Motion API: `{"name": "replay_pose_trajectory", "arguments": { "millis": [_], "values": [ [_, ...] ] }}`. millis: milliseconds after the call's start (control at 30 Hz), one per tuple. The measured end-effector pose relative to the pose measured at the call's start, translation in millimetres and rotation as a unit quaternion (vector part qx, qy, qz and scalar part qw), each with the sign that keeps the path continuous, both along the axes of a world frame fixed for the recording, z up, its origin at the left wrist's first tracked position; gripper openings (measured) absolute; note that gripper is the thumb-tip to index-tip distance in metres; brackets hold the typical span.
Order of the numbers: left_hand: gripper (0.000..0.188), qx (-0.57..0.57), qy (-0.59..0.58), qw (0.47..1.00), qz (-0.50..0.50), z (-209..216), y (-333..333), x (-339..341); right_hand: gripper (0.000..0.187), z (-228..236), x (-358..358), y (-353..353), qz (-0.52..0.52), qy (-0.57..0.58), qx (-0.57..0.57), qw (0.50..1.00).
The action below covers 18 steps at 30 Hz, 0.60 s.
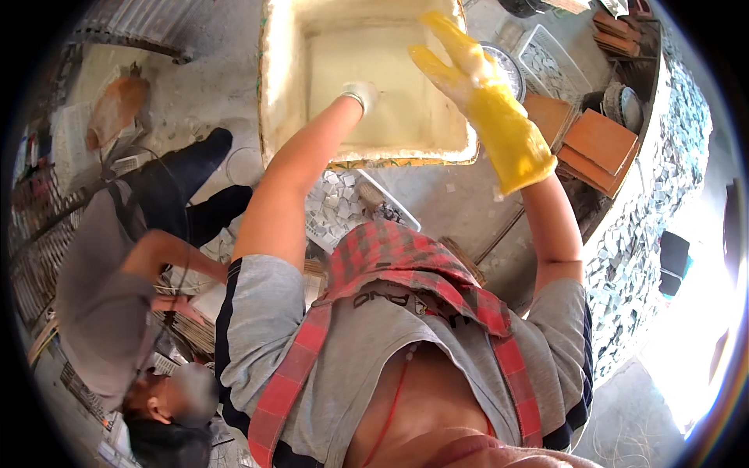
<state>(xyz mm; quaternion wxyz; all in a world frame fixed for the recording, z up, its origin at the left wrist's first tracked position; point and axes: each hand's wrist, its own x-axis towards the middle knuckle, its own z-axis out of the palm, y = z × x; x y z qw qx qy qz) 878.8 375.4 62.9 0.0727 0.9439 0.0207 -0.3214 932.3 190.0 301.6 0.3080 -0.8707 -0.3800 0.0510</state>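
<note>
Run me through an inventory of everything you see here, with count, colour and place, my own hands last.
Tub: one, cream, top centre
Liquid: one pool, cloudy pale yellow, inside the tub
Tray: one, white, below the tub
Chips: too many to count, pale grey, in the tray and across the right side
Basket: one, white, upper right
Flat tiles: several, orange-brown, right
Co-worker: one, grey top, left
Apron: one, red check, on you
Left hand: one, white-gloved, in the tub
Right hand: one, yellow-gloved, over the tub's right rim
</note>
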Motion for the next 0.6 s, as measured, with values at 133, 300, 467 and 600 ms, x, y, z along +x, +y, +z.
{"name": "replay_pose_trajectory", "arguments": {
  "millis": [133,300,467,600],
  "values": [
    [0.027,0.0,0.016,0.999,-0.031,10.6,25.2,-19.4,0.076,-33.4,-6.1,23.2,-0.073,0.196,-0.199,0.957],
    [0.027,0.008,-0.101,0.993,-0.068,-1.8,45.9,-45.7,0.058,-142.8,18.7,10.6,0.205,0.139,-0.465,0.85],
    [0.027,-0.008,-0.069,0.998,0.0,29.2,43.7,-51.7,0.041,-185.1,12.4,22.9,0.168,0.13,-0.525,0.824],
    [0.026,0.0,-0.109,0.991,0.074,15.8,58.6,-64.9,0.053,-188.4,26.8,41.8,0.059,0.28,-0.271,0.919]
  ]
}}
